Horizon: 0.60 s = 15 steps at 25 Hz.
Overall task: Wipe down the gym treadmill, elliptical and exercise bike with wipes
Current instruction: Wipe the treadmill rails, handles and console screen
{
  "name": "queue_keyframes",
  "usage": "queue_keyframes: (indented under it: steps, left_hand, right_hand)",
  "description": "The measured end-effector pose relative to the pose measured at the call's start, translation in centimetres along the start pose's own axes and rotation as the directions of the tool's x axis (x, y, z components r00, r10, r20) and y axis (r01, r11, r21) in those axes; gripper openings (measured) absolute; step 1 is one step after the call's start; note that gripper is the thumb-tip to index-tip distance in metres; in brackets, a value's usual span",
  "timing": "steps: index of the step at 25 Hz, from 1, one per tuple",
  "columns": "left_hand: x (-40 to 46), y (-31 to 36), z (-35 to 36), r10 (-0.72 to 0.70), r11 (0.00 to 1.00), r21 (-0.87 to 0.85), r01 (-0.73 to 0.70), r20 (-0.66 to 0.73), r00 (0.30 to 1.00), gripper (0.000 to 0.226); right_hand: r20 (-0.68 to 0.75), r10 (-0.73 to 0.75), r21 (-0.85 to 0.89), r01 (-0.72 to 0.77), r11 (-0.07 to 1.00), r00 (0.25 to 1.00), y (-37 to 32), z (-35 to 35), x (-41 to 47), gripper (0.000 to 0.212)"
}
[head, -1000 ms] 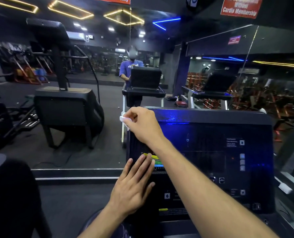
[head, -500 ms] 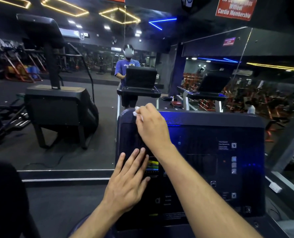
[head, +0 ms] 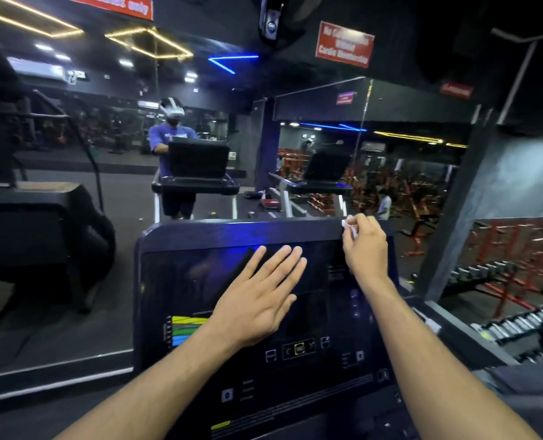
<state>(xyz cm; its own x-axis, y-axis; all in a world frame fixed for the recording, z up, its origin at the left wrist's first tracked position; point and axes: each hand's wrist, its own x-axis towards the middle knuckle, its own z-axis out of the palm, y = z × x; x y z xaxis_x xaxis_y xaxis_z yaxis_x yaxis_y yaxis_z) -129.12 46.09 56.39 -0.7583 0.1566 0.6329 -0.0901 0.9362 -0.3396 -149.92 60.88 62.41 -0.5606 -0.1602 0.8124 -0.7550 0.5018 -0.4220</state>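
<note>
Low centre of the frame, the left hand [head: 259,300] lies flat, fingers straight, on the treadmill console [head: 263,312]. Above, at the console's upper right corner edge, the right hand [head: 363,246] pinches a white wipe [head: 348,227]. Beyond, open floor lies left before the mirror [head: 105,147].

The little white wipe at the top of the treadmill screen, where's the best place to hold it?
Probably by the bunched middle, pinched from above between thumb and fingertips, as the right hand does now. The small white crumpled wipe is soft and shapeless, so a wad leaves a loose end against the black treadmill console top edge.
</note>
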Motion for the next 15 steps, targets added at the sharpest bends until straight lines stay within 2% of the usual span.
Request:
queue_keyframes:
  steps: [3, 6, 10, 12, 15]
  left_hand:
    - [2.9, 1.3, 1.9, 0.127, 0.992, -0.001, -0.128, 0.086, 0.988, 0.062]
    - [3.3, 2.1, 3.9, 0.163, 0.985, 0.026, -0.168, 0.146, 0.976, 0.062]
    - [3.2, 2.2, 4.8, 0.149, 0.986, 0.052, -0.156, 0.116, 0.982, 0.062]
    - [3.0, 2.3, 5.1, 0.137, 0.989, 0.043, -0.141, 0.094, 0.986, 0.061]
    - [3.0, 2.3, 5.1, 0.139, 0.989, 0.041, -0.143, 0.083, 0.987, 0.061]
  right_hand:
    - [0.010, 0.191, -0.033, -0.190, 0.981, 0.982, 5.1, -1.9, 1.7, 0.005]
    - [0.057, 0.252, -0.041, -0.250, 0.967, 0.966, 9.0, -3.2, 2.7, 0.003]
    - [0.033, 0.194, 0.022, -0.195, 0.980, 0.980, 10.6, -4.9, 2.0, 0.009]
    - [-0.004, 0.089, -0.006, -0.089, 0.996, 0.996, 10.5, -5.1, 1.1, 0.016]
    - [0.048, -0.109, -0.067, 0.112, 0.992, 0.993, 10.1, -4.6, 0.9, 0.024]
